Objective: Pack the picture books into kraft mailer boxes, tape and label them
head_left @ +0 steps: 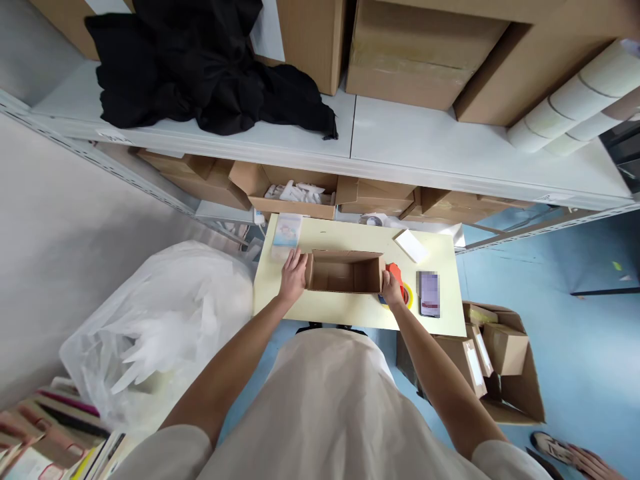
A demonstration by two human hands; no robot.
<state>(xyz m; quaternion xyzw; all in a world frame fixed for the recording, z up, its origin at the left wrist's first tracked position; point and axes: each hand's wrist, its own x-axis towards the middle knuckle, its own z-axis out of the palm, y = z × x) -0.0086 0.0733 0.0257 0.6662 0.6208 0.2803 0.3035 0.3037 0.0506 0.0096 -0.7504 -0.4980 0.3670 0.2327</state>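
An open, narrow cardboard box [345, 272] is between my hands over the pale yellow table. My left hand [293, 272] grips its left end, fingers over the side. At the right end, my right hand [391, 289] is closed on the box wall. Just behind my right hand, partly covered by it, lies a red tape dispenser [395, 271] with a yellow roll. The inside of the box looks bare. A phone [429, 294] lies to the right, and a small white box [411, 246] is behind it. A clear plastic packet [287, 233] lies near my left hand.
A metal shelf [410, 143] with cartons and black cloth [200, 73] spans the far side. A big white plastic bag [165, 320] bulges at left. An open carton [523, 393] holding small boxes stands on the floor at right. A person's foot and hand show at lower right.
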